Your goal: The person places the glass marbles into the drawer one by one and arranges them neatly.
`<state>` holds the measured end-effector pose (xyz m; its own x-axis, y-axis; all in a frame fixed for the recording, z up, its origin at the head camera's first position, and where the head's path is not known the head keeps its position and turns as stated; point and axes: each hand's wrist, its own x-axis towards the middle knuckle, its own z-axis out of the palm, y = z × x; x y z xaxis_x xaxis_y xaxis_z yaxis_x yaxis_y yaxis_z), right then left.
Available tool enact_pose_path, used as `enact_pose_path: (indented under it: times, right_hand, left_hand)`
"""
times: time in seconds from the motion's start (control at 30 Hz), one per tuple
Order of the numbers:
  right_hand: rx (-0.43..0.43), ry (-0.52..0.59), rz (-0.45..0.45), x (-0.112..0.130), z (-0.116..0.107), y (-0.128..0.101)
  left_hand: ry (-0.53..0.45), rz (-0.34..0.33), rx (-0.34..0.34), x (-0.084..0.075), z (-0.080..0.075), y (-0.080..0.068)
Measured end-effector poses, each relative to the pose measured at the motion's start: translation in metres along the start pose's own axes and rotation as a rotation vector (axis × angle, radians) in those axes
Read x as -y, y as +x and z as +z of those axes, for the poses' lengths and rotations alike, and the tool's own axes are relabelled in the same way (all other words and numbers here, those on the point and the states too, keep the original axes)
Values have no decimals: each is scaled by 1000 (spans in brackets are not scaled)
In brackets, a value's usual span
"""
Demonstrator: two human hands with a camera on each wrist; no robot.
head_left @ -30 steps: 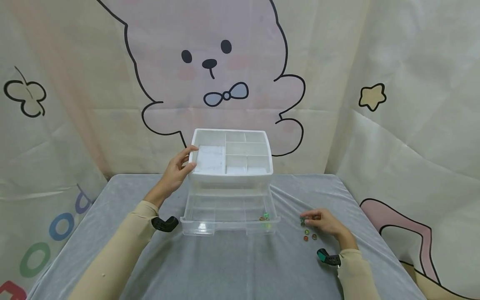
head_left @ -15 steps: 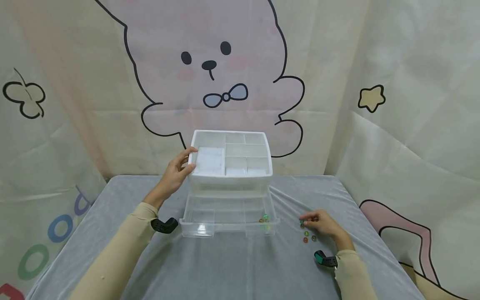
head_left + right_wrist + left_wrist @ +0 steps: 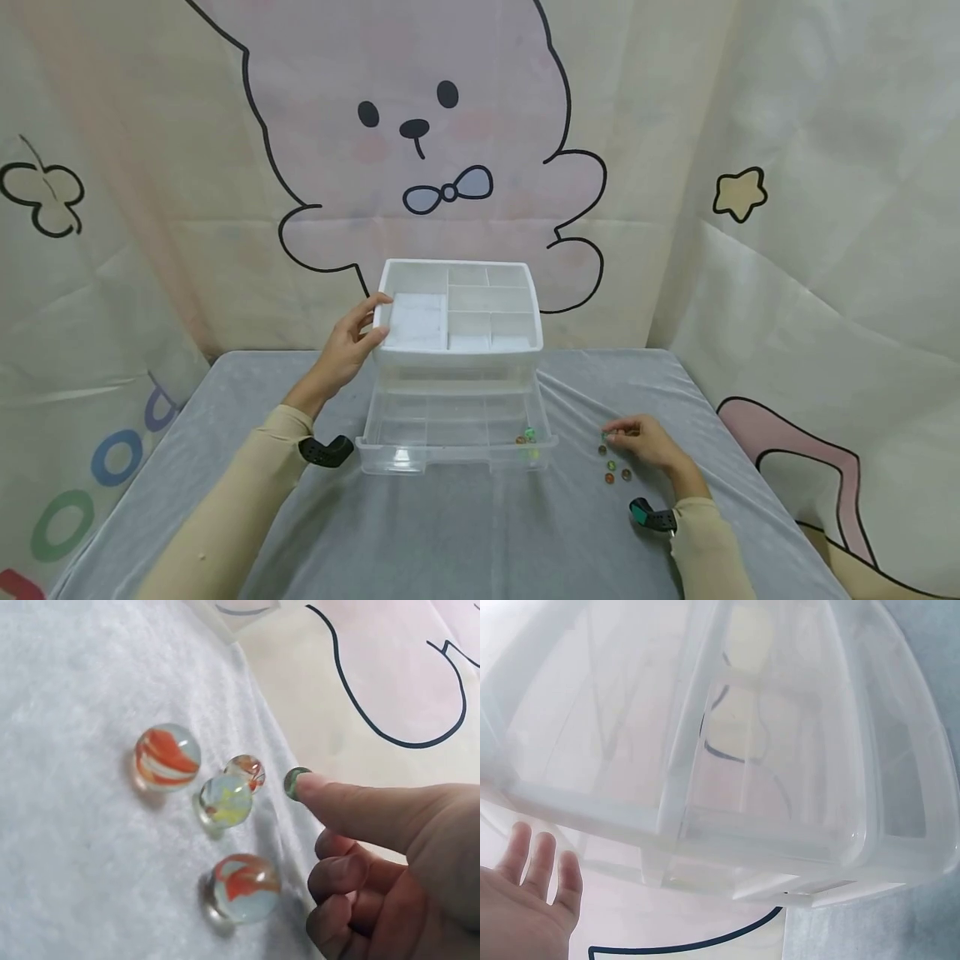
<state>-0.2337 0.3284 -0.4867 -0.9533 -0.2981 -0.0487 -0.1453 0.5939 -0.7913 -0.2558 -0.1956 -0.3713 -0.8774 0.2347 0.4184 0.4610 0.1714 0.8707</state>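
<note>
Green marble (image 3: 291, 784), pinched in right hand (image 3: 645, 442), at thumb tip (image 3: 316, 790), left hand (image 3: 341, 350) gripping organizer (image 3: 459, 353)

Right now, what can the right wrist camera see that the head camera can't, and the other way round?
Only the right wrist view clearly shows orange and yellow swirls inside the loose marbles; they're too tiny to make out from the head.

Only the head view shows the left hand gripping the white top tray, and the marbles in the drawer.

Both show the right hand pinching a green marble, and four loose marbles on the cloth.
</note>
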Motion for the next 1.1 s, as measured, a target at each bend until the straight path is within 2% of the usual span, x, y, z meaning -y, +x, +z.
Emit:
enact_pose_path:
  times: [0.27, 0.4, 0.6, 1.1]
  right_hand:
    - [-113, 6, -26, 9, -3, 2]
    - [-138, 7, -22, 15, -5, 4]
    - [-143, 12, -27, 28, -7, 1]
    - [-139, 33, -112, 59, -7, -5]
  left_hand:
    - [-7, -9, 9, -2, 0, 0]
    - [-20, -13, 10, -1, -1, 1]
    - [-27, -15, 14, 0, -1, 0]
    - [-15, -24, 12, 0, -1, 1]
